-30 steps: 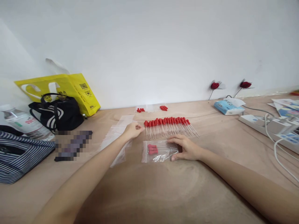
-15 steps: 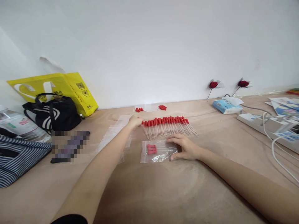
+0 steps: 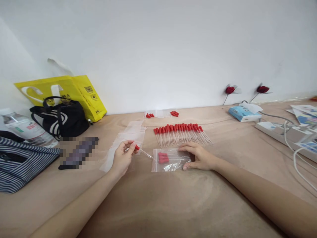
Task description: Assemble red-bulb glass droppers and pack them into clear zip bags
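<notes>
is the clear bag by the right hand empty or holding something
Holding something: red bulbs show through the plastic of the clear bag at the right hand.

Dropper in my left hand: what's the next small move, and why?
Probably ease the dropper into the bag: the left hand points it at the bag's left end, the right hand rests on the other end, and red bulbs already show inside.

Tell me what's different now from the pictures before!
The left hand picked a dropper from the row's left end and brought it left and nearer the person, its tip now at the bag's left edge. The right hand stayed on the bag.
</notes>
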`<state>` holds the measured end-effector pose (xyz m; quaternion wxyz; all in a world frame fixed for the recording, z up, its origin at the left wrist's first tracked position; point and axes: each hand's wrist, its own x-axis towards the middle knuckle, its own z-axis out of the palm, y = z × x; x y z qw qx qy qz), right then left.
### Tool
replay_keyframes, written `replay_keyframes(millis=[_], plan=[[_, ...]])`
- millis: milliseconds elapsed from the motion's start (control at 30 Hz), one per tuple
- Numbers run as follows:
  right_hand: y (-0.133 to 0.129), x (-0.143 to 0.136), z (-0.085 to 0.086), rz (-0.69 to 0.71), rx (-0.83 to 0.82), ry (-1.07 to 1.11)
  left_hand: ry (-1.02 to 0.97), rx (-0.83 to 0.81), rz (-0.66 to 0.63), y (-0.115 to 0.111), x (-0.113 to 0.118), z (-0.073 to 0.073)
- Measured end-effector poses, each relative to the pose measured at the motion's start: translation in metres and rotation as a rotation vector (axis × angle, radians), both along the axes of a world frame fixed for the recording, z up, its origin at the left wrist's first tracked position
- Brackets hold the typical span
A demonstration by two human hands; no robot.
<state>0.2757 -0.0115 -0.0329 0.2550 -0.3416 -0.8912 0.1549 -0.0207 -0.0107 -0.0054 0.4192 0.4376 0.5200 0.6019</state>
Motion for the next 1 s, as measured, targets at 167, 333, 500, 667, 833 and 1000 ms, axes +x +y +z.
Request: replay_keyframes(millis=[167,333,500,667,833,1000], plan=[[0.000,0.000,-0.001,0.005,0.004,0.004,0.024,-0.009,-0.042,-0.010,0.004,-0.005],[0.000,0.000,0.000,0.006,0.006,-0.003,0.153,-0.021,-0.141,-0.020,-0.008,-0.009],[0.000,0.000,0.000,0.010,0.031,-0.020,0.537,0.016,-0.393,-0.028,-0.011,-0.006],[-0.004,-0.002,0.003,0.017,0.077,-0.068,0.685,0.197,-0.474,-0.038,0.005,0.002],[-0.006,-0.005,0.008,0.082,0.169,-0.159,0.691,0.243,-0.597,-0.037,0.011,0.002],[-0.006,-0.006,0.010,0.130,0.219,-0.229,0.668,0.179,-0.634,-0.027,0.012,-0.002]])
